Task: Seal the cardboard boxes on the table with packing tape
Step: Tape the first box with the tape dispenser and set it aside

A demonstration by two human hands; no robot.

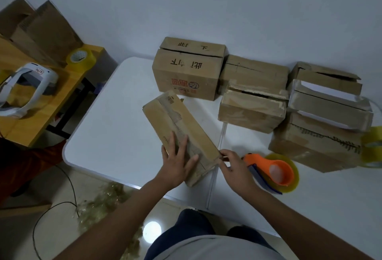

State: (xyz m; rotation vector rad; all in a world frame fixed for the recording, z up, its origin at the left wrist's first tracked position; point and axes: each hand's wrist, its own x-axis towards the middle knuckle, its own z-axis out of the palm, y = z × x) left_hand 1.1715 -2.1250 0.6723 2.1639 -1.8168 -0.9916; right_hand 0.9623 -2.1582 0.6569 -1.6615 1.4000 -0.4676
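A long box (182, 133) is pressed flat under the left hand (177, 161), fingers spread, while its near corner is pinched by the right hand (233, 165). The tape dispenser (272, 172) lies just right of that hand.

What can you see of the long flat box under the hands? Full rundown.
The long flat box is worn brown cardboard, slim and oblong, lying flat and diagonal on the white table, its near end at the table's front edge. Old tape residue runs along its top seam, and a small printed label sits near the far end. The flaps look closed. The left hand presses flat on the near end of its top; the right hand touches its near right corner. The orange tape dispenser lies apart, to its right.
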